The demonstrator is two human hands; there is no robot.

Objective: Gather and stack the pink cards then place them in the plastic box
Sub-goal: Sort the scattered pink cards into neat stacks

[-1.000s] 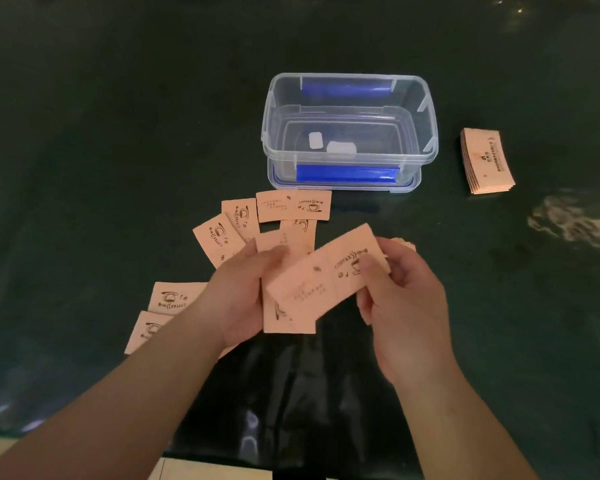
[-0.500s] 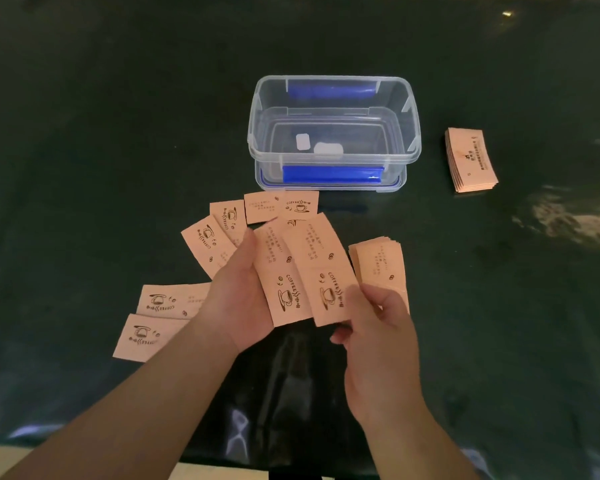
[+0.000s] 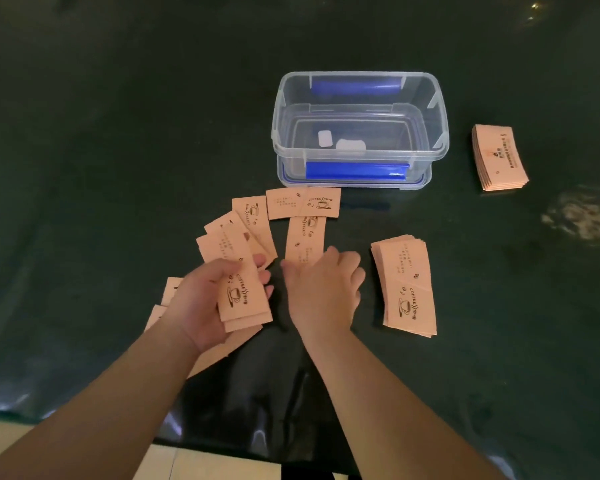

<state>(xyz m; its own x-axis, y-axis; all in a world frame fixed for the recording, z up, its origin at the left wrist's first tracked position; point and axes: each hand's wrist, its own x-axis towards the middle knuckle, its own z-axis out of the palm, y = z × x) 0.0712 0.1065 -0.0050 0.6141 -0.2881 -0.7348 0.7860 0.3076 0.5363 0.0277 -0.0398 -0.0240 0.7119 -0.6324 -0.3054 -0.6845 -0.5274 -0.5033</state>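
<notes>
Pink cards point(image 3: 245, 299) in left hand point(image 3: 201, 306), beside right hand point(image 3: 323, 289).

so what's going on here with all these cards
A person is gathering pink cards off a dark table. The left hand holds a small bunch of cards, while the right hand rests palm down on a loose card. A gathered stack lies to the right, another stack beside the plastic box, which holds no pink cards yet.
</notes>
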